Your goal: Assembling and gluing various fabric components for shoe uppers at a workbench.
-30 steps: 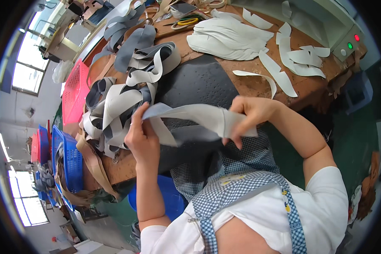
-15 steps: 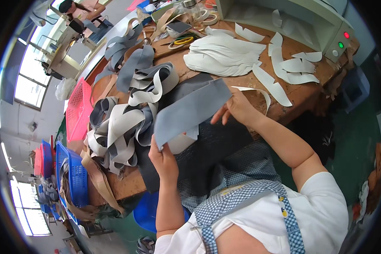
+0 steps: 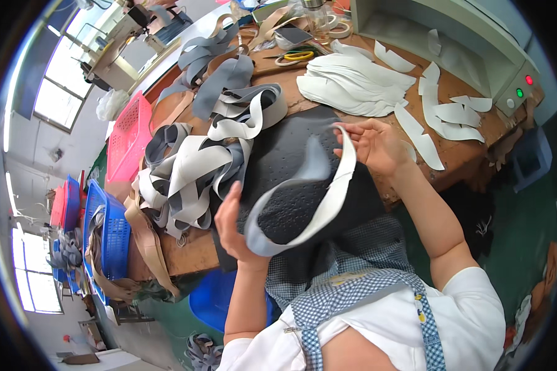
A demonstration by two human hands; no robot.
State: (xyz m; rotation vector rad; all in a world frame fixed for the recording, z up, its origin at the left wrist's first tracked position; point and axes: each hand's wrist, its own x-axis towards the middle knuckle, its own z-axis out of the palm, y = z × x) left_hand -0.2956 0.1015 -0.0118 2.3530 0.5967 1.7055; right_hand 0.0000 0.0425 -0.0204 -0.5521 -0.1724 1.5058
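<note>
— While the left hand (image 3: 232, 226) is pinching the lower end of the curved grey strip (image 3: 319, 204), is the other end being held too?

— Yes, the right hand (image 3: 371, 145) is nipping the upper end between its fingertips, so the strip is arching above the dark perforated sheet (image 3: 291, 167) at the near edge of the tabletop (image 3: 461, 145).

— How should it be handled?

— I'm judging that both pinches should be staying near the ends, keeping the arc untwisted and clear of the heaped strips (image 3: 192, 167).
</note>
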